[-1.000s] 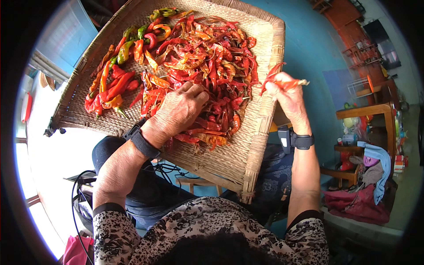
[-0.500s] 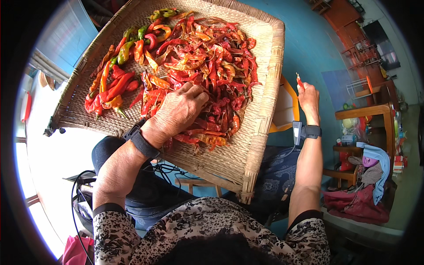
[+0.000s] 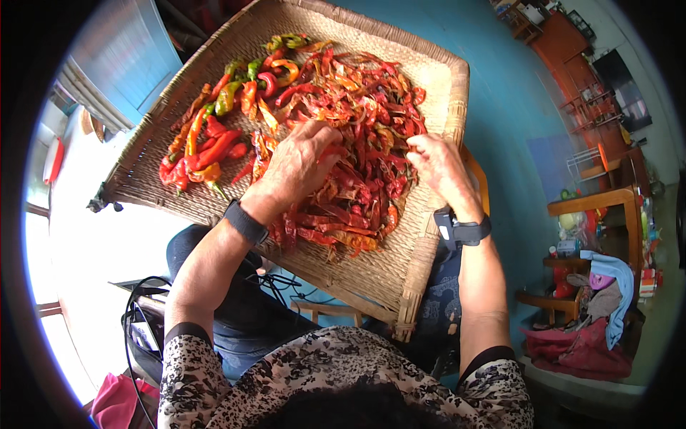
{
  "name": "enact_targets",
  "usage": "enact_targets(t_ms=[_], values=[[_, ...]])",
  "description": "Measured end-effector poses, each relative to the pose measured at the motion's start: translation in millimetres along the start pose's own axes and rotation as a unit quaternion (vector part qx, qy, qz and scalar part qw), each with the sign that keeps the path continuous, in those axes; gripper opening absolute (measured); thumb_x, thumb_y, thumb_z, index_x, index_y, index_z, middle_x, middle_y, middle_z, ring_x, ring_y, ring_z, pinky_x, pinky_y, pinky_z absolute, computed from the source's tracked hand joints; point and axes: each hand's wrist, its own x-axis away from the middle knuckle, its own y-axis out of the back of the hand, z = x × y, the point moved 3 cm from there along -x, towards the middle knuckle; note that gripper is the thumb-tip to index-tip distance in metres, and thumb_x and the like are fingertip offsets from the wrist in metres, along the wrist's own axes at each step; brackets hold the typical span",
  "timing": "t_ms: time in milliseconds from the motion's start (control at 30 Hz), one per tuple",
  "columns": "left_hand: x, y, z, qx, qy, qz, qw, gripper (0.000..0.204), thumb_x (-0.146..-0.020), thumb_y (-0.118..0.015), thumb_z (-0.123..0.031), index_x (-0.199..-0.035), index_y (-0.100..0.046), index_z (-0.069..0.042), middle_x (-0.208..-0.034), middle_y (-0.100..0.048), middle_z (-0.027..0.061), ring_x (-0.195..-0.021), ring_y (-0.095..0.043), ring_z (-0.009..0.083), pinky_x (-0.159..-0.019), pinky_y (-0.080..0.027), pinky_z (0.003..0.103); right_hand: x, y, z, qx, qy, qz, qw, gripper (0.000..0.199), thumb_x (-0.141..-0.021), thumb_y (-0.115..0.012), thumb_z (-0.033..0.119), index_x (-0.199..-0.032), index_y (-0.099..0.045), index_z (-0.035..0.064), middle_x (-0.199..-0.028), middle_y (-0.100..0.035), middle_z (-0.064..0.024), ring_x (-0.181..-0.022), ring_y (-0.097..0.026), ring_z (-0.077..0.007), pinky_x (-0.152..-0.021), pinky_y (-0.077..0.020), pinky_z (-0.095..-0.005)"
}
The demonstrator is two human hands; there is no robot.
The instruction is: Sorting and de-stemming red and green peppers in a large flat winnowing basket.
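A wide woven tray (image 3: 427,100) rests tilted across my lap, heaped with dried red chili peppers (image 3: 339,222). My left hand (image 3: 304,161) reaches into the middle of the heap with its fingers curled down. Its fingertips are hidden, so what they grip cannot be seen. Over the heap's right edge hovers my right hand (image 3: 439,170), fingers loosely bent and a little apart, no pepper showing in them. Fresher, glossy red peppers (image 3: 211,154) lie in a group at the tray's left, with green and orange ones (image 3: 227,98) above them.
Part of a yellow-rimmed container (image 3: 477,179) shows beyond the tray's right side. Black cables (image 3: 282,282) hang below the tray by a wooden stool (image 3: 325,312). At right stands a wooden chair (image 3: 593,202) near piled clothes (image 3: 579,347). The floor (image 3: 493,93) is blue.
My right hand has come left from outside the tray to the heap; the chili pepper it held no longer shows. My left hand stays in the heap. The tray appears slightly lower and farther right.
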Motion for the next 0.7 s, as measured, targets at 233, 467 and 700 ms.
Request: enact_targets(t_ms=[233,467,700], values=[[-51.6,-29.5,63.2,-0.083,0.116,0.041,0.989,0.067,-0.078,-0.067,-0.045,-0.125,-0.047,-0.002,-0.115,-0.055,0.0218,-0.111,-0.051,0.039,-0.096,-0.039,0.045,-2.5,-21.2,9.7,0.069,0.026,0.052,0.996,0.025,-0.084,-0.063,0.012,-0.107,-0.058,0.0036,-0.093,-0.06,-0.0191,-0.09,-0.058,-0.0355,-0.078,-0.0472,-0.0449],[-69.8,-54.4,33.0,-0.056,0.011,0.056,0.997,0.038,-0.083,-0.059,-0.028,-0.114,-0.052,-0.006,-0.108,-0.061,0.0187,-0.087,-0.064,0.0354,-0.079,-0.052,0.043,-10.7,-11.7,4.0,0.033,0.005,-0.033,0.999,0.019,-0.08,-0.062,0.003,-0.098,-0.059,-0.0007,-0.081,-0.059,-0.0217,-0.077,-0.059,-0.0386,-0.068,-0.0481,-0.0452],[-14.8,-35.4,-24.9,-0.09,-0.081,0.18,0.976,0.045,-0.068,-0.069,-0.01,-0.112,-0.058,-0.008,-0.114,-0.054,0.0092,-0.107,-0.052,0.0288,-0.091,-0.044,0.039,-18.6,-7.0,-11.5,-0.024,-0.045,-0.084,0.995,0.022,-0.085,-0.061,0.009,-0.105,-0.061,-0.0004,-0.087,-0.066,-0.0154,-0.074,-0.064,-0.0248,-0.067,-0.0506,-0.032]])
